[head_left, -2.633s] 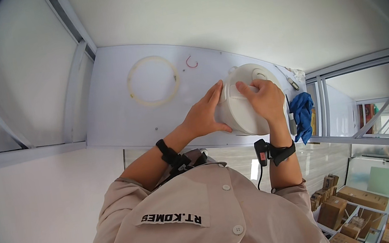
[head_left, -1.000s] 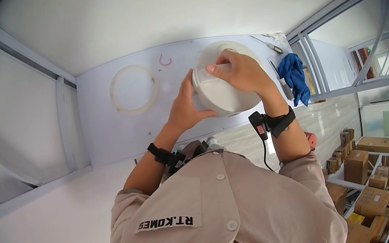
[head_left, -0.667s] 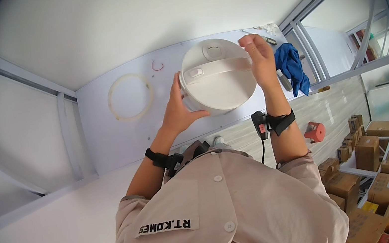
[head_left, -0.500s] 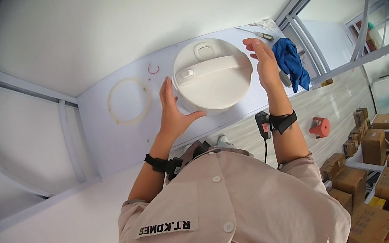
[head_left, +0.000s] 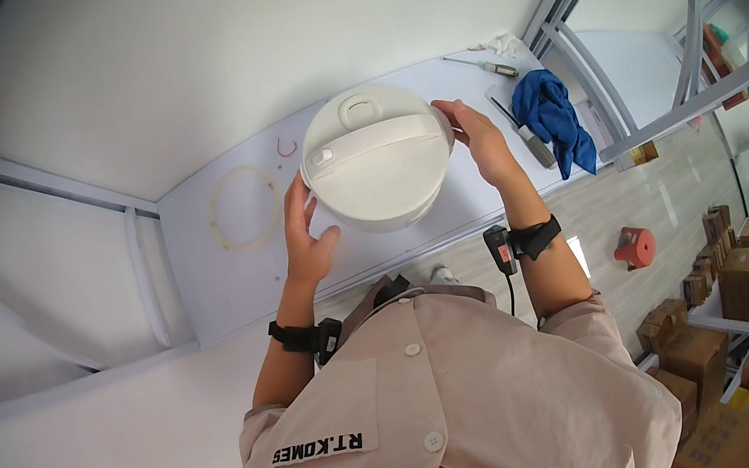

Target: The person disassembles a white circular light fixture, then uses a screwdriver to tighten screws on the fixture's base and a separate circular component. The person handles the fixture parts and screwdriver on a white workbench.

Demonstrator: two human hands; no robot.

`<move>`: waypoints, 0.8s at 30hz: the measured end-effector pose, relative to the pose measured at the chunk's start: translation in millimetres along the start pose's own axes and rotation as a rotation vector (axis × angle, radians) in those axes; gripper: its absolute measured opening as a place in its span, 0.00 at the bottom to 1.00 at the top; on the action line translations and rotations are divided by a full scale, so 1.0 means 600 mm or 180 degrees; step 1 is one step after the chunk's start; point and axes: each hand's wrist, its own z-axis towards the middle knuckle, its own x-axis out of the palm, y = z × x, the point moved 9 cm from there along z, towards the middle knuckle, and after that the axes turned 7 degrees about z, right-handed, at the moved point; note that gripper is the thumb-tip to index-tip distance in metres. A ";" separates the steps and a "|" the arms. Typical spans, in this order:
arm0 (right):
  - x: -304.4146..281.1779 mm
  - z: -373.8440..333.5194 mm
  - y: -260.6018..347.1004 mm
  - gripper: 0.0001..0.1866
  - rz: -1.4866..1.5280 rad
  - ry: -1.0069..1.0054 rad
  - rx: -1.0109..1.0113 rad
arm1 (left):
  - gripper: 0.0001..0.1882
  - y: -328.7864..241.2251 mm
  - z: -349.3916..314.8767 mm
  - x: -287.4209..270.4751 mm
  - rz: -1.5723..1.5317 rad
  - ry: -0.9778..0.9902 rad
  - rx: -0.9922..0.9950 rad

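Observation:
A round white rice cooker [head_left: 384,169] with a carrying handle across its lid is at the middle of the white table [head_left: 207,278]. My left hand [head_left: 306,239] is at its left side, fingers against the wall and thumb raised apart from it. On the opposite side my right hand [head_left: 479,143] curves its fingers around the edge just below the lid. Both palms face the cooker, which is between them. Its underside is hidden, so whether it rests on the table cannot be seen.
Left of the cooker lie a pale ring [head_left: 213,217] and a small red wire [head_left: 287,154]. To the right are a screwdriver [head_left: 499,70], a grey-handled tool [head_left: 537,150] and a blue cloth [head_left: 552,115]. A red stool [head_left: 636,247] and cardboard boxes [head_left: 740,284] stand beyond the table.
Both hands have come in to the cooker's sides, the right one closing from a spread pose. The cooker has shifted left, and the grey-handled tool shows more fully.

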 end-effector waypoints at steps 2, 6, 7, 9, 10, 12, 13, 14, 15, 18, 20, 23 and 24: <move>-0.002 0.000 0.002 0.28 0.0006 0.0086 -0.0054 | 0.44 0.010 0.003 0.003 -0.0378 -0.0075 -0.0072; -0.010 0.004 -0.012 0.26 0.0104 0.0198 -0.0087 | 0.40 -0.007 0.011 0.023 -0.0432 -0.0562 -0.0127; -0.011 0.003 -0.015 0.26 0.0148 0.0206 -0.0067 | 0.40 -0.018 0.011 0.031 -0.0399 -0.0759 -0.0157; -0.011 0.003 -0.022 0.26 0.0262 0.0262 -0.0014 | 0.39 -0.019 0.015 0.044 -0.0418 -0.0913 -0.0363; -0.011 0.002 -0.025 0.26 0.0319 0.0289 0.0014 | 0.39 -0.015 0.016 0.046 -0.0428 -0.0989 -0.0466; -0.012 0.002 -0.036 0.26 0.0308 0.0286 0.0170 | 0.39 -0.005 0.019 0.046 -0.0344 -0.1046 -0.0532; -0.014 0.002 -0.042 0.27 0.0301 0.0284 0.0249 | 0.39 0.003 0.020 0.044 -0.0303 -0.1075 -0.0565; -0.015 0.002 -0.042 0.27 0.0311 0.0299 0.0235 | 0.39 0.007 0.021 0.042 -0.0235 -0.1093 -0.0528; -0.016 0.002 -0.043 0.28 0.0322 0.0315 0.0222 | 0.39 0.011 0.022 0.039 -0.0168 -0.1111 -0.0491; -0.019 0.004 -0.057 0.28 0.0265 0.0372 0.0252 | 0.38 0.019 0.022 0.027 -0.0132 -0.1288 -0.0437; -0.019 0.003 -0.063 0.28 0.0214 0.0401 0.0286 | 0.37 0.019 0.024 0.021 -0.0246 -0.1328 -0.0453; -0.012 -0.007 -0.065 0.27 0.0152 0.0439 0.0313 | 0.36 0.017 0.034 0.016 -0.0485 -0.1224 -0.0528; -0.012 -0.007 -0.069 0.27 0.0125 0.0462 0.0315 | 0.35 0.020 0.037 0.014 -0.0524 -0.1200 -0.0552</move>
